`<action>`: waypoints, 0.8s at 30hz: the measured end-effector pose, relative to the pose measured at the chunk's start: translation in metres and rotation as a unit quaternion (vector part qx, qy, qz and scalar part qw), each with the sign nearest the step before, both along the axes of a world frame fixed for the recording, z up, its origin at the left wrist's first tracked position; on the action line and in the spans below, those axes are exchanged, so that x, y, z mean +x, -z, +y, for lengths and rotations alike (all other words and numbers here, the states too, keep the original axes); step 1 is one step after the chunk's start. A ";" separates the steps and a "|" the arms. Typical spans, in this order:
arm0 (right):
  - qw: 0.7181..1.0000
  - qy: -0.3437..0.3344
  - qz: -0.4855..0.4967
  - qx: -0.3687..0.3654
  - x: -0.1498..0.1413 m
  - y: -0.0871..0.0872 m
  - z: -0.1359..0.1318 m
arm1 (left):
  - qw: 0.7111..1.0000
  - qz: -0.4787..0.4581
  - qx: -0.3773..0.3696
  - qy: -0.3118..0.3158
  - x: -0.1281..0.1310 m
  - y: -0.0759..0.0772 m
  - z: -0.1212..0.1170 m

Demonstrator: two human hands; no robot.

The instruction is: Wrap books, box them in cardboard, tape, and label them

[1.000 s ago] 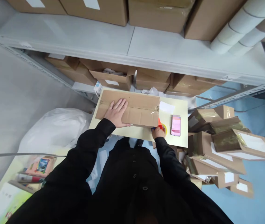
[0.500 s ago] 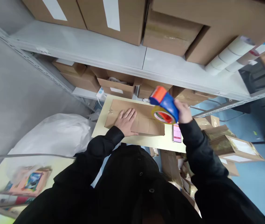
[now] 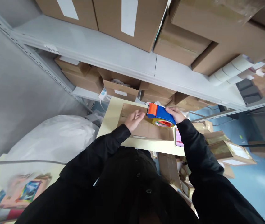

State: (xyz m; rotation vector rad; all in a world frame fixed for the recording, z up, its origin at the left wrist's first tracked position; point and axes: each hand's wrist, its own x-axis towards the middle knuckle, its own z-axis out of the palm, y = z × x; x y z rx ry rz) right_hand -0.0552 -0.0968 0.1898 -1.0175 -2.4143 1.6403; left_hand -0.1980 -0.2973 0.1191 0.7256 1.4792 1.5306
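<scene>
1. Centre the clock on the box (image 3: 149,132), which lies flat on the table (image 3: 109,121); 12 o'clock points to the shelf (image 3: 132,57). At 9 o'clock, well apart, we see the bag (image 3: 60,133).
2. Our left hand (image 3: 134,120) is over the box at 9 o'clock, fingers curled, tips just beside the cutter end of the dispenser (image 3: 163,113). We cannot tell whether they pinch tape. It has just left the box top, so we judge that the box now rests without that palm bracing it.
3. The dispenser is over the box at 2 o'clock, roll toward us, cutter toward 9. It has just come level, which brings both hands to the tape.
4. Our right hand (image 3: 176,115), between 2 and 3 o'clock, is clamped around the dispenser's rear end.
5. At 4 o'clock, our phone (image 3: 179,137) lies near the box.
6. Difference from half a second ago: our left palm then lay flat on the box, and the dispenser was tilted, well apart from it.
</scene>
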 end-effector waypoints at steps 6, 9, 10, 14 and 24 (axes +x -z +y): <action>0.999 -0.015 -0.015 0.027 0.002 -0.002 0.000 | 0.948 -0.310 -0.070 0.004 -0.012 -0.022 0.027; 0.999 -0.027 -0.011 0.034 -0.001 -0.004 -0.004 | 0.968 -0.233 -0.093 -0.024 -0.014 -0.023 0.032; 0.999 -0.030 -0.014 0.040 -0.003 -0.005 -0.006 | 0.976 -0.193 -0.097 -0.036 -0.016 -0.023 0.032; 0.993 -0.052 -0.042 0.094 -0.007 -0.012 -0.009 | 0.988 -0.100 -0.099 -0.062 -0.043 -0.020 0.013; 0.962 -0.103 -0.139 0.210 0.007 -0.019 0.006 | 0.964 -0.031 -0.199 -0.172 -0.116 0.055 -0.076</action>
